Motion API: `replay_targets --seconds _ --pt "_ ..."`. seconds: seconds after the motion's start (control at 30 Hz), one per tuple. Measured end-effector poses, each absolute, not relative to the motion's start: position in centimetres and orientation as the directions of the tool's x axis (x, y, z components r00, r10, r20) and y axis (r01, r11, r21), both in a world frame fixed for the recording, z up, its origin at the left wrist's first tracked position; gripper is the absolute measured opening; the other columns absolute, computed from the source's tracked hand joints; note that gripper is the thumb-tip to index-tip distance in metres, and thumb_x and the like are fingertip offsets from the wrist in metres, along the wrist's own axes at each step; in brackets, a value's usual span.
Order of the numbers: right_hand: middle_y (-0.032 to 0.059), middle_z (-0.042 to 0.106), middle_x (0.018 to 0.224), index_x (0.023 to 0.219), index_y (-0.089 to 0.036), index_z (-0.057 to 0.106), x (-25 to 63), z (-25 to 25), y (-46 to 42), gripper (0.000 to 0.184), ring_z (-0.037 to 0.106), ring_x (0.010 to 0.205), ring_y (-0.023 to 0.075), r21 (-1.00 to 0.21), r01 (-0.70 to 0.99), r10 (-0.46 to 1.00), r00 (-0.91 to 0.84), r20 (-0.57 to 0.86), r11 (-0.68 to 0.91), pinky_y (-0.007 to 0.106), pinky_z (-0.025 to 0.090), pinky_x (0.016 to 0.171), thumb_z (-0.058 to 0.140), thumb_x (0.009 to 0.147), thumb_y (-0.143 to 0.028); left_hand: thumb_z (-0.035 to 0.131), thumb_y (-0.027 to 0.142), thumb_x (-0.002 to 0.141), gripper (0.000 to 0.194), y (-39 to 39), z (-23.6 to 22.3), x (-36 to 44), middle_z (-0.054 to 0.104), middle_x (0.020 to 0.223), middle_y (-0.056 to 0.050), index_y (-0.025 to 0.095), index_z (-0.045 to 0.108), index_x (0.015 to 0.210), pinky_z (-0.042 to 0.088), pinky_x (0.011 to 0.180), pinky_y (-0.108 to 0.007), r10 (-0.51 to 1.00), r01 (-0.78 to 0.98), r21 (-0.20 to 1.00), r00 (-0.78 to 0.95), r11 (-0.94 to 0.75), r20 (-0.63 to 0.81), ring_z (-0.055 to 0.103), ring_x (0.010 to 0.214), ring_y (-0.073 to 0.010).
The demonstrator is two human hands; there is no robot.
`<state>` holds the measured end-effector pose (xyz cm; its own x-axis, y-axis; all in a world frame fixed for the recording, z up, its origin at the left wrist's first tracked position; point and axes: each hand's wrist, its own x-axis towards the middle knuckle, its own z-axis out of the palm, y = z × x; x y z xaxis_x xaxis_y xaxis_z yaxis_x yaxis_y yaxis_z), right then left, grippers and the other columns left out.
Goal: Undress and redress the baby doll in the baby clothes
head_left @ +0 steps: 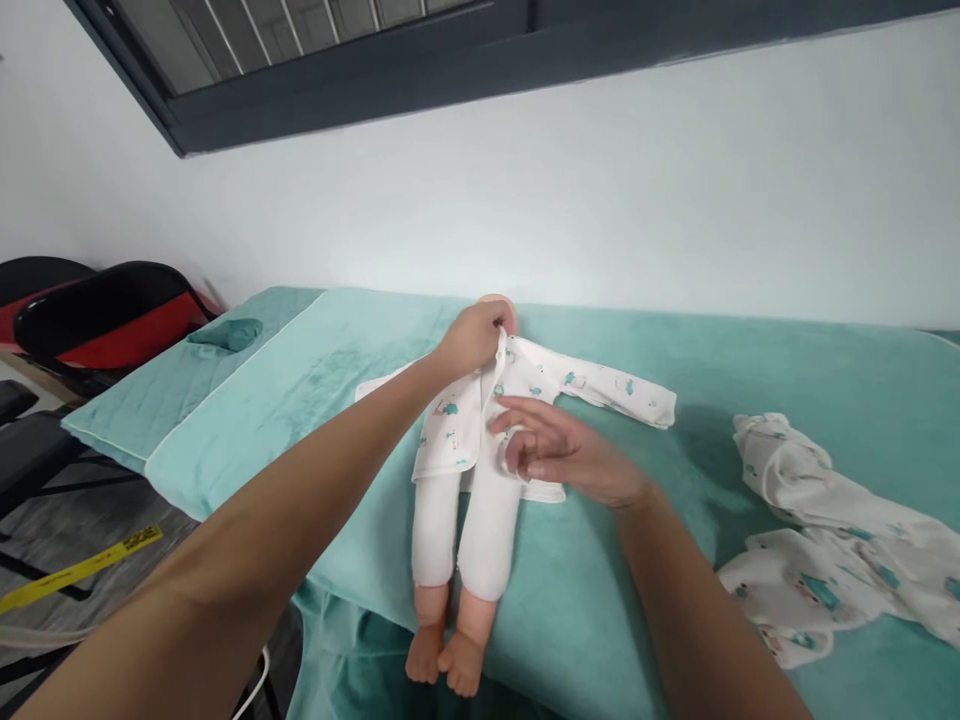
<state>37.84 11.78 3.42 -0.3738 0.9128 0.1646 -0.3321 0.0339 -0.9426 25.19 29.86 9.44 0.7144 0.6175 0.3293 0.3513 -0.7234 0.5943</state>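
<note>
A baby doll lies on its back on a teal covered bed, its white-covered legs and bare feet towards me. On its upper body is a white printed baby shirt, the front parted and one sleeve stretched to the right. My left hand is closed on the shirt's collar edge near the doll's neck and hides most of the doll's head. Just over the shirt's front, lower down, my right hand has its fingers apart and slightly bent. Whether its fingertips touch the cloth, I cannot tell.
Crumpled white printed baby clothing lies at the right on the teal bed cover. A face hole shows at the bed's left end. Black and red chairs stand beyond it, and a white wall runs behind.
</note>
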Motion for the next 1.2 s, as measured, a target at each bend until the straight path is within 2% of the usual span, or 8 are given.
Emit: replay_targets --seconds 0.23,0.4,0.53,0.63,0.77,0.9,1.0,1.2 --pt "0.0069 0.066 0.11 0.128 -0.028 0.063 38.3 3.4 11.2 0.05 0.062 0.077 0.0153 -0.938 -0.344 0.921 -0.347 0.178 0.052 0.03 0.05 0.066 0.073 0.08 -0.037 0.044 0.014 0.086 0.019 27.8 6.5 19.9 0.066 0.101 -0.006 0.02 0.061 0.091 0.047 0.094 -0.038 0.738 0.56 0.484 0.459 -0.673 0.494 0.058 0.103 -0.021" --pt "0.0031 0.066 0.096 0.115 -0.027 0.067 37.6 1.9 12.0 0.036 0.057 0.071 0.0141 -0.957 -0.251 0.987 -0.04 0.157 0.142 0.03 0.048 0.066 0.068 0.082 -0.039 0.042 0.034 0.099 0.036 22.8 4.2 18.0 0.048 0.149 -0.007 0.024 0.057 0.129 0.033 0.117 -0.045 0.603 0.451 0.403 0.645 -0.796 0.47 0.04 0.14 -0.0216" --pt "0.0033 0.067 0.093 0.099 -0.026 0.065 36.8 -0.2 11.5 0.021 0.062 0.079 0.0185 -0.968 0.218 0.905 0.376 0.2 0.123 0.035 0.051 0.077 0.061 0.081 -0.037 0.037 0.039 0.1 0.045 20.8 3.2 17.2 0.033 0.16 -0.007 0.026 0.048 0.142 0.026 0.12 -0.053 0.636 0.502 0.4 0.676 -0.767 0.372 0.025 0.15 -0.026" --pt "0.0067 0.068 0.104 0.095 -0.026 0.064 38.2 -0.5 8.9 0.018 0.063 0.1 0.0252 -0.861 0.506 0.827 0.463 0.318 0.048 0.044 0.047 0.096 0.057 0.079 -0.032 0.037 0.042 0.1 0.049 20.7 2.6 16.2 0.028 0.162 -0.007 0.027 0.043 0.146 0.024 0.121 -0.052 0.666 0.489 0.473 0.658 -0.733 0.352 0.02 0.152 -0.0264" --pt "0.0145 0.064 0.121 0.106 -0.023 0.061 42.9 0.6 2.6 0.028 0.055 0.122 0.0324 -0.452 0.871 0.772 0.419 0.477 -0.193 0.048 0.038 0.108 0.052 0.081 -0.029 0.038 0.042 0.099 0.05 20.5 1.0 14.1 0.03 0.161 -0.01 0.022 0.045 0.144 0.026 0.122 -0.046 0.69 0.378 0.625 0.615 -0.683 0.381 0.023 0.151 -0.0253" --pt "0.0292 0.055 0.131 0.112 -0.02 0.055 47.0 1.6 -3.5 0.043 0.049 0.125 0.0483 -0.244 0.784 0.672 0.617 0.41 -0.571 0.062 0.041 0.094 0.057 0.078 -0.047 0.043 0.038 0.097 0.043 19.4 -1.0 11.6 0.045 0.15 -0.013 0.019 0.053 0.135 0.03 0.12 -0.045 0.775 0.288 0.76 0.477 -0.582 0.413 0.039 0.142 -0.0242" --pt "0.0296 0.059 0.115 0.095 -0.023 0.055 47.7 2.3 -5.6 0.037 0.056 0.112 0.051 -0.226 0.636 0.591 0.771 0.237 -0.738 0.059 0.044 0.078 0.059 0.074 -0.053 0.047 0.034 0.095 0.038 18.6 -1.7 10.3 0.058 0.132 -0.014 0.018 0.057 0.128 0.042 0.11 -0.045 0.842 0.254 0.838 0.398 -0.483 0.364 0.055 0.124 -0.0241" --pt "0.007 0.055 0.068 0.063 -0.027 0.049 44.2 6.2 -2.9 0.016 0.054 0.068 0.0276 -0.56 0.63 0.695 0.707 0.127 -0.538 0.04 0.037 0.064 0.062 0.072 -0.032 0.055 0.024 0.089 0.033 17.7 -1.6 9.0 0.064 0.119 -0.011 0.019 0.062 0.12 0.046 0.102 -0.043 0.897 0.185 0.93 0.376 -0.318 0.232 0.061 0.108 -0.0223"
